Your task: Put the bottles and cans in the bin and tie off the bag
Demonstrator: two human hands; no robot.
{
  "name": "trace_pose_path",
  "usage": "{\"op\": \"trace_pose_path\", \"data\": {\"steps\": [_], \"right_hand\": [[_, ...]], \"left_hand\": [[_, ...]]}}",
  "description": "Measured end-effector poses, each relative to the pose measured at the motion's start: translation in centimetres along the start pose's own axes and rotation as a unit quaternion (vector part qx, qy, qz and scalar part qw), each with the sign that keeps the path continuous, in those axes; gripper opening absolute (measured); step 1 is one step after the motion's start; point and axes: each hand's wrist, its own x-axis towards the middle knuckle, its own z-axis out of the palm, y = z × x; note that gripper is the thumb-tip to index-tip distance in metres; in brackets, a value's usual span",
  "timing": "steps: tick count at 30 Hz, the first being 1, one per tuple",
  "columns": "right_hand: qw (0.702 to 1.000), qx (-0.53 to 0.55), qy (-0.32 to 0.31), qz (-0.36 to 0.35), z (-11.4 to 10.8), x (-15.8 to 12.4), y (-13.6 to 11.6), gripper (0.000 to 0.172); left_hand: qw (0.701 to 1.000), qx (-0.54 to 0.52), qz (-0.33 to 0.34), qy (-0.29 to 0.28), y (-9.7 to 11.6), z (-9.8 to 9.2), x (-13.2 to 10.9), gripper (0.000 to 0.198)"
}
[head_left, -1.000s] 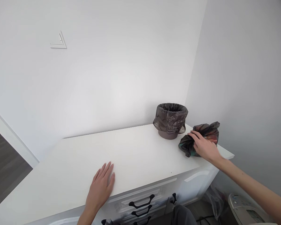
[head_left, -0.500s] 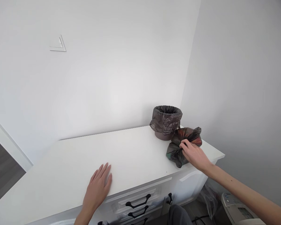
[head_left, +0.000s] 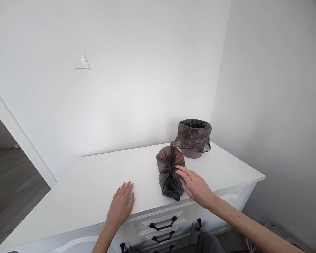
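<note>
A filled black plastic bag (head_left: pixel 171 182), gathered in a knot at its top, rests on the white cabinet top (head_left: pixel 107 175). Red and green contents show through its thin film. My right hand (head_left: pixel 196 186) is at the bag's right side with fingers parted; the fingertips are over or lightly against the film, not wrapped round the knot. Just behind the bag stands a small brown trash bin (head_left: pixel 192 154) lined with a black bag folded over its rim. My left hand (head_left: pixel 120 205) lies flat with fingers spread near the front edge, holding nothing.
White walls close off the back and right. Black handles (head_left: pixel 163 224) sit on the drawer fronts below. A light switch (head_left: pixel 82 62) is on the wall. To the left is a doorway (head_left: pixel 18 137) with grey floor.
The tied bag has moved left along the cabinet top, away from the right end, and my right hand has loosened its grip on the knot. My left hand stays flat.
</note>
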Motion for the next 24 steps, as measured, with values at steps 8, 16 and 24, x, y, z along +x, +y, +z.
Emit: {"op": "trace_pose_path", "data": {"steps": [8, 16, 24], "right_hand": [[0.983, 0.088, 0.014, 0.161, 1.6, 2.0, -0.6, 0.030], [0.976, 0.123, -0.018, 0.178, 2.7, 3.7, -1.7, 0.003], [0.977, 0.119, 0.048, 0.169, 0.4, 0.9, -0.6, 0.007]], "left_hand": [[0.989, -0.083, 0.113, 0.042, 8.4, -3.6, 3.2, 0.033], [0.981, -0.050, 0.189, -0.003, 16.8, -4.2, 10.5, 0.026], [0.989, -0.106, 0.099, 0.013, 16.3, -4.8, 12.2, 0.012]]}}
